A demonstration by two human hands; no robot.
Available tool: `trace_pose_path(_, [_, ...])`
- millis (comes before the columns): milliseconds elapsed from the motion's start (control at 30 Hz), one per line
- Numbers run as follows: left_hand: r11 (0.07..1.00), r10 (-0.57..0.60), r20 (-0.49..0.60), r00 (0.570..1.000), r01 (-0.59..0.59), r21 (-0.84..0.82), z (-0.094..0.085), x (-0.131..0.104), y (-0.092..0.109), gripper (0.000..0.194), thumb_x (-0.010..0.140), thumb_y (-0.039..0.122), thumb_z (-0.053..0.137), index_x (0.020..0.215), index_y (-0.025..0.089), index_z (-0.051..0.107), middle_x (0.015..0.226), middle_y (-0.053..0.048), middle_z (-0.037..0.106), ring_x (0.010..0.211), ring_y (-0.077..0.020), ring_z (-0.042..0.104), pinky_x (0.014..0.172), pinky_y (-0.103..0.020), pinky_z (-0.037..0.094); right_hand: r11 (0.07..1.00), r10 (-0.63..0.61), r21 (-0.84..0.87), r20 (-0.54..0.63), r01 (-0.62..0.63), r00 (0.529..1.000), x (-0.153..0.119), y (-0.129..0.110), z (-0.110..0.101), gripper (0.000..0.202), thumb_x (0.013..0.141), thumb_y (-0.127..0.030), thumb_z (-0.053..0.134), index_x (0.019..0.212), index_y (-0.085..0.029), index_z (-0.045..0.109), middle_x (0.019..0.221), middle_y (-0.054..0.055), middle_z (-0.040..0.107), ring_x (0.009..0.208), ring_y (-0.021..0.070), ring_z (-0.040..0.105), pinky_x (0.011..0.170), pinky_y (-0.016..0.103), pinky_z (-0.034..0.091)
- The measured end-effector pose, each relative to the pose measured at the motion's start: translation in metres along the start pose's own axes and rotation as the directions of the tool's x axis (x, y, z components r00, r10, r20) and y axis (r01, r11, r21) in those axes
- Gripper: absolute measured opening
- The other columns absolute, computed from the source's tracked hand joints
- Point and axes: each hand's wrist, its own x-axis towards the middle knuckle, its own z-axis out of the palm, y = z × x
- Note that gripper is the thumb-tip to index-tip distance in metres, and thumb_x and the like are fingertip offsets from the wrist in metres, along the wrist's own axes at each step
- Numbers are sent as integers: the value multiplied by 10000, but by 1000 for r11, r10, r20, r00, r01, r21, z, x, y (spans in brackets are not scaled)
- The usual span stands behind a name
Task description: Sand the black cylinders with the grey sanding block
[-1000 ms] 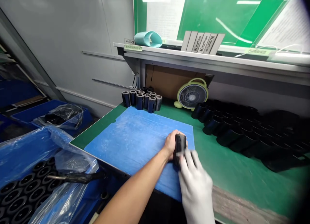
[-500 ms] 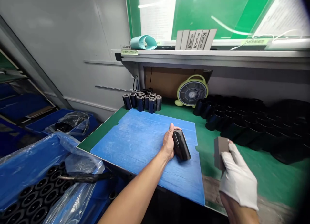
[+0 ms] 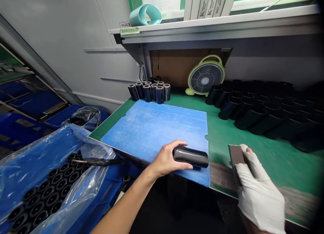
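My bare left hand (image 3: 167, 159) is wrapped round one end of a glossy black cylinder (image 3: 191, 156), which lies on its side over the front right part of the blue mat (image 3: 157, 126). My right hand (image 3: 260, 190), in a white glove with a bare fingertip showing, grips a flat grey-brown block (image 3: 236, 156) between thumb and fingers. It is to the right of the mat, over the green table (image 3: 220, 132). The block and the cylinder are apart.
Dark cylinders (image 3: 160, 94) stand behind the mat, and many more (image 3: 250, 117) fill the back right. A green-rimmed fan (image 3: 206, 79) stands between them. At left, a plastic-lined blue bin (image 3: 32, 153) holds black cylinders; a shelf (image 3: 202, 29) spans the back.
My left hand has turned the black cylinder from steeply slanted to nearly level and lowered it toward the mat's front edge. The block in my right hand has tilted, and the view has shifted downward.
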Motion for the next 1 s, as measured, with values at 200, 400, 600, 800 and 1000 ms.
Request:
trace_pose_path(200, [1000,0,-20,1000,0,18,8,-2,0,583,674,359,900,1198,224,682,1063,-36,713,949,-228,671,807,-291,516,982,-190,-2,34,190,981,-16,9,12,558,949,-488,574,1475,-313,513,1548,0,467,1454,251,405,1261,485,266])
trace_pose_path(400, [997,57,-81,995,-52,65,12,-4,-7,527,679,333,891,1160,215,709,1076,-30,744,972,-228,698,841,-288,527,820,-546,-147,95,554,833,-37,9,25,593,982,-262,556,1544,-356,390,1598,66,385,1442,289,418,1170,580,384])
trace_pose_path(600, [991,116,-157,981,-103,84,20,-5,-10,507,680,287,878,1152,210,709,1094,-22,758,986,-219,715,894,-286,532,600,-688,-360,222,714,691,-20,1,60,477,981,-173,488,1457,-187,495,1540,170,448,1467,355,362,1089,583,463])
trace_pose_path(800, [988,143,-179,973,-128,91,21,-5,-11,486,676,238,854,1141,219,714,1076,-13,769,974,-212,727,872,-270,545,549,-670,-429,288,718,684,-29,0,60,435,1007,-250,436,1435,-192,491,1541,161,450,1441,367,401,974,556,543])
trace_pose_path(1000, [986,144,-191,971,-126,108,20,-5,-10,453,704,256,820,1141,200,713,1053,-41,770,948,-223,732,845,-278,555,531,-700,-392,296,751,649,-28,-17,72,415,1009,-251,401,1399,-180,521,1514,170,481,1428,354,423,944,535,557])
